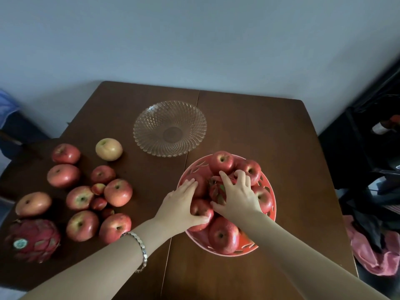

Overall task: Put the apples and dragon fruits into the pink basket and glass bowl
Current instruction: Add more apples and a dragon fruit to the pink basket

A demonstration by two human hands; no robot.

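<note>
The pink basket (269, 192) sits right of centre, heaped with several red apples and a dragon fruit (217, 190) in its middle. My right hand (238, 194) grips that dragon fruit from above with curled fingers. My left hand (184, 205) holds an apple (200, 210) at the basket's left side, thumb under it and fingers over another apple. The glass bowl (170, 128) stands empty behind the basket. Several loose apples (118, 192) and a second dragon fruit (32, 240) lie on the table's left part.
The brown wooden table (270, 131) stands against a pale wall. A dark chair with blue cloth (8, 118) is at the far left. Dark clutter and a pink cloth (372, 252) lie off the table's right edge.
</note>
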